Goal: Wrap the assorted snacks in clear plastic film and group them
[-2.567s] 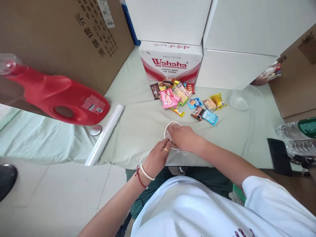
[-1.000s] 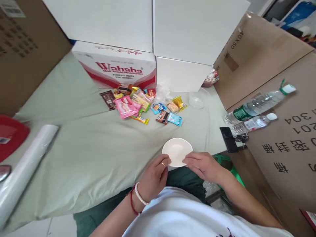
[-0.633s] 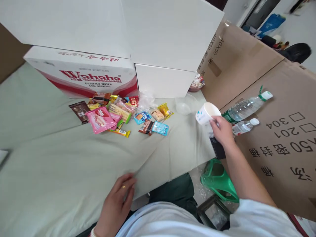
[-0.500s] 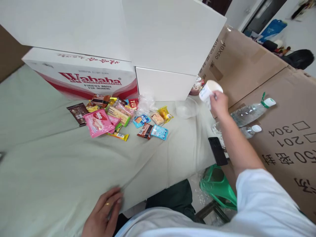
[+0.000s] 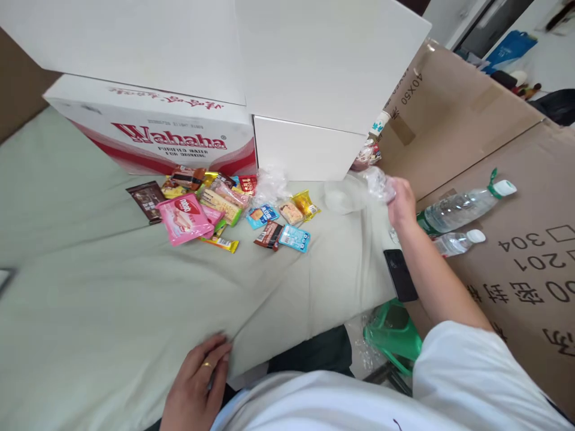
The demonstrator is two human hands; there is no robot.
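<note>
My right hand reaches to the right end of the cloth-covered surface, its fingers closed on a crumpled clear plastic bag. Just left of the bag sits a clear plastic bowl. Behind, a white paper cup with a blue-green print shows at the white box's corner, above some wrapped snacks. My left hand, with a ring on one finger, rests on the near edge of the cloth. It holds nothing that I can see, and its fingers are loosely stretched.
Packaged snacks lie mid-surface before a Wahaha carton and white boxes. Another clear plastic bag lies among them. Right are a phone, a large bottle, a small bottle and cardboard. Below stands a green stool.
The paper cup has left my right hand and now stands farther back by the white box. My right hand now holds the crumpled plastic bag. My left hand stays at the cloth's edge.
</note>
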